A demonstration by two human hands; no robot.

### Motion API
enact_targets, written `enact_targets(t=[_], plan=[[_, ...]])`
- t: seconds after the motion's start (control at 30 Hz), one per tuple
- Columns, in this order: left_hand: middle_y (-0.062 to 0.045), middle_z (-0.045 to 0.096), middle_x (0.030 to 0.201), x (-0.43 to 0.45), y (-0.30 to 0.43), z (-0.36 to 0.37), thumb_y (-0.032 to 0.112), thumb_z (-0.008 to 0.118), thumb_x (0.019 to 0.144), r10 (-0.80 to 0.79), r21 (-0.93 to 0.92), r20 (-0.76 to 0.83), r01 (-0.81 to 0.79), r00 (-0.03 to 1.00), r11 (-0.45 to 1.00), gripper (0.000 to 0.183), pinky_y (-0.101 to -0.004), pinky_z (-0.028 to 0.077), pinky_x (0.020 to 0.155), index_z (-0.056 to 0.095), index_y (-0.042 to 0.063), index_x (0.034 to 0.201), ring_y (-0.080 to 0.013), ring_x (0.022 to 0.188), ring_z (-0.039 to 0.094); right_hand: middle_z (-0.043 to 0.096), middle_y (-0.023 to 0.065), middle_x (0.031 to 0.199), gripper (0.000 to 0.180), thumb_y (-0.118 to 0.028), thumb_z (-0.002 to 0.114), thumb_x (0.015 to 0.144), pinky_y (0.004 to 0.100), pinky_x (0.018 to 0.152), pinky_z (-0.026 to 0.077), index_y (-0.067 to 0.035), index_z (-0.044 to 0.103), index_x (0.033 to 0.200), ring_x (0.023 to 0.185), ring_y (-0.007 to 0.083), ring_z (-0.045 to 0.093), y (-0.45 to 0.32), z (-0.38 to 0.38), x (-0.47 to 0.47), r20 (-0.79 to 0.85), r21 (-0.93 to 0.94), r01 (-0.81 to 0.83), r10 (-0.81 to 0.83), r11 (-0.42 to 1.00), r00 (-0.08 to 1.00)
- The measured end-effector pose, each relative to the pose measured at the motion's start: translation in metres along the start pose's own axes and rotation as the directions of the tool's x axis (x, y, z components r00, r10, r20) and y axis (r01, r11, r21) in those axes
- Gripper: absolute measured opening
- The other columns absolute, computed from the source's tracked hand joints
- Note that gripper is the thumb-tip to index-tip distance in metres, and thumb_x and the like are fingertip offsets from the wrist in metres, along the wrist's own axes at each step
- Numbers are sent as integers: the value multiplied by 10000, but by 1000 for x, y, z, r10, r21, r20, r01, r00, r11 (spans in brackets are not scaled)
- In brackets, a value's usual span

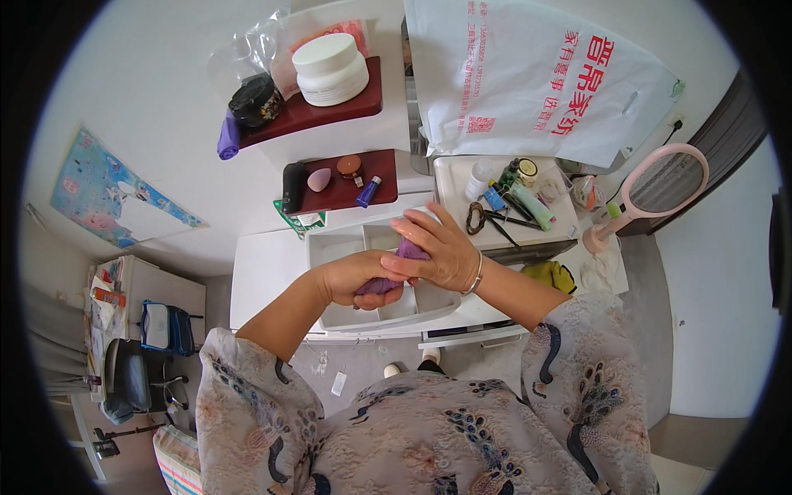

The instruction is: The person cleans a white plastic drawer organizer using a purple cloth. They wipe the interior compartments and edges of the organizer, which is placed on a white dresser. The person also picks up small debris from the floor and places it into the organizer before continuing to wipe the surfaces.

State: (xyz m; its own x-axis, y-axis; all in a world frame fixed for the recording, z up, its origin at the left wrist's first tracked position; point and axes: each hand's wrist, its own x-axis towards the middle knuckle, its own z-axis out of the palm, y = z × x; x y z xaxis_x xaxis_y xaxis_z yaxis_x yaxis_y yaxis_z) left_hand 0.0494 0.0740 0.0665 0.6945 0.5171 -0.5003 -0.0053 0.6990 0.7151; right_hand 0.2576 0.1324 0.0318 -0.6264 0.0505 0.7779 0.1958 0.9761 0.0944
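Observation:
A bunched purple cloth (378, 286) is squeezed between my two hands. My left hand (352, 276) curls its fingers around the lower part of it. From the other side my right hand (440, 250) presses on the upper end, thumb laid over the left hand and fingers fairly straight. Directly beneath both hands is a white divided tray (334, 320) with several compartments, partly covered by them. It rests on a white dresser top (266, 278).
Above, dark red shelves (371, 185) carry a white jar (331, 69), a black jar (255, 100) and a pink makeup sponge (319, 179). To the right, cosmetics and a hair tie (475, 218) lie on a white drawer unit (451, 179), near a pink electric swatter (662, 179). A drawer (476, 336) stands partly pulled out.

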Motion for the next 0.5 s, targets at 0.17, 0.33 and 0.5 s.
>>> enact_targets(t=[0.17,0.33,0.5], plan=[[-50,526,657,-6,-7,3,253,575,921,-29,-24,103,31,994,999,279,-208,248,350,566,16,1068,-60,373,344,497,15,687,317,-212,628,757,341,527,464,-169,611,1071,590,205,574,-14,-9,13,228,-82,-64,81,995,970],[-80,574,690,3,-19,25,253,705,790,72,598,-376,183,924,780,283,-279,350,431,613,18,916,-130,492,494,640,102,704,114,-166,620,758,392,555,521,-85,585,830,624,279,664,-42,-14,18,601,-257,-266,369,929,709],[-186,684,911,31,-47,10,232,669,758,456,905,-341,156,822,395,292,-430,498,776,627,1,933,-346,852,649,699,148,801,156,-162,641,749,424,644,549,-46,645,855,751,322,690,-50,-15,22,710,-317,-450,524,835,471]])
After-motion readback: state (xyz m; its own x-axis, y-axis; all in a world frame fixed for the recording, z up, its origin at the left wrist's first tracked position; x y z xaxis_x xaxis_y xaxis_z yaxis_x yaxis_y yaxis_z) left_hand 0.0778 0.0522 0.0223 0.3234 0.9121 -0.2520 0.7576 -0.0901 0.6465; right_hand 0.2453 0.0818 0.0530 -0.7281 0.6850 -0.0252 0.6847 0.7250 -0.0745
